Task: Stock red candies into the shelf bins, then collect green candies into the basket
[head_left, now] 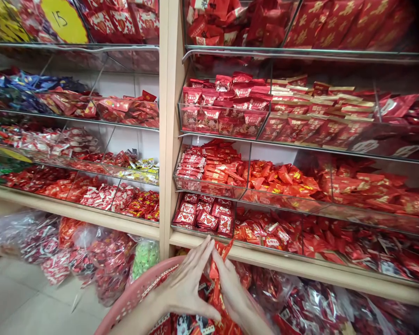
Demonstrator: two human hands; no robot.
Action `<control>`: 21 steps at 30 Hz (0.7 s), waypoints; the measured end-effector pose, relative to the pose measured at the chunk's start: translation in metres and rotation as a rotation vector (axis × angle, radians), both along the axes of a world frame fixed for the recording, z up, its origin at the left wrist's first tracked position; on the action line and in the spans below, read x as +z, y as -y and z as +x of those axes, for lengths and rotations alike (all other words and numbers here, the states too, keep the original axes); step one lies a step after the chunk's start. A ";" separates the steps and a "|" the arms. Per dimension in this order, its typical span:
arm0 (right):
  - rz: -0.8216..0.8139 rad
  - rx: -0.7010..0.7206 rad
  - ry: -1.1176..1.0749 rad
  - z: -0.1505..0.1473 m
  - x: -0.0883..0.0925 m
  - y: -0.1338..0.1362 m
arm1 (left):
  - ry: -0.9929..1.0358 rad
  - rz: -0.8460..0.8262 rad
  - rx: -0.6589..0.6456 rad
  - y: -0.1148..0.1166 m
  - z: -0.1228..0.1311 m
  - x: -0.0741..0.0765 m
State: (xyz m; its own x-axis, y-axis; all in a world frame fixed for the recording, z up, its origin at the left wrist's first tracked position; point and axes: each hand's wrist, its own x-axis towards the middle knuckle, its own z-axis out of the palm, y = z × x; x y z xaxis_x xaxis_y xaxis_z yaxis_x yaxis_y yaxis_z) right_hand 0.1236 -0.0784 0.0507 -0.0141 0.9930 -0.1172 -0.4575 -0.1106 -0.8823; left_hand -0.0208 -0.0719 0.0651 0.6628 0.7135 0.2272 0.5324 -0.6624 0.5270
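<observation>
Over a round pink plastic basket [132, 293] of red sweets, the right hand [232, 291] closes its fingers on a crinkled red-orange foil packet [214, 274]. The left hand [186, 286] presses straight, spread fingers against it, below the lowest shelf [300, 266].

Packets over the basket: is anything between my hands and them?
Nothing visible does. The left hand and right hand both touch the packets, which sit between them above the pink basket.
</observation>
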 end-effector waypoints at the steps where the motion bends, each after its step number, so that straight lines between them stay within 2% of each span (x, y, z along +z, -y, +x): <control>1: -0.007 0.005 -0.007 0.000 -0.001 0.002 | 0.000 -0.008 -0.008 0.000 0.000 0.000; 8: -0.098 0.037 -0.014 0.002 0.001 0.004 | 0.035 -0.005 0.004 0.001 -0.002 -0.003; 13: -0.135 0.073 0.073 0.008 0.008 0.005 | 0.038 -0.007 0.024 0.001 -0.001 -0.004; 17: -0.100 0.184 0.189 0.012 0.011 0.009 | 0.033 0.004 0.008 0.002 0.002 -0.007; 21: -0.133 0.284 0.285 0.015 0.008 0.012 | 0.029 -0.020 -0.023 0.002 0.004 -0.009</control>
State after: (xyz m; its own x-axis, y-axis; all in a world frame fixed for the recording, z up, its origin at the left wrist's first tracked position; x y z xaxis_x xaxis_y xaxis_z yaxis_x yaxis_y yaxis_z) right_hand 0.1383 -0.0907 0.0588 -0.2336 0.9302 -0.2830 -0.1324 -0.3188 -0.9385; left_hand -0.0163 -0.0741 0.0560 0.6722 0.7030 0.2323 0.5015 -0.6631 0.5557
